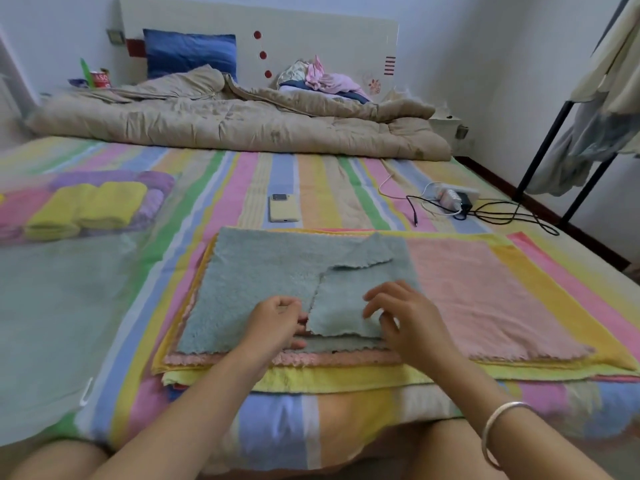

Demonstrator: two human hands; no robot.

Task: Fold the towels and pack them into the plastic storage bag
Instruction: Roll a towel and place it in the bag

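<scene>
The pale blue-green fluffy towel (249,285) is lying on the stack of pink and yellow towels (485,299), long axis running left-right, right end folded leftward; left hand (277,322) and right hand (401,317) are pinching the flap's edges

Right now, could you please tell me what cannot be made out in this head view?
Head view, stack under the fluffy teal towel: layer count hidden, only edges show.
Clear plastic storage bag: contents blurred by film, cut by the left edge.
Red tin can far back: label too small.
Right hand: grip hidden by its own fingers.
</scene>
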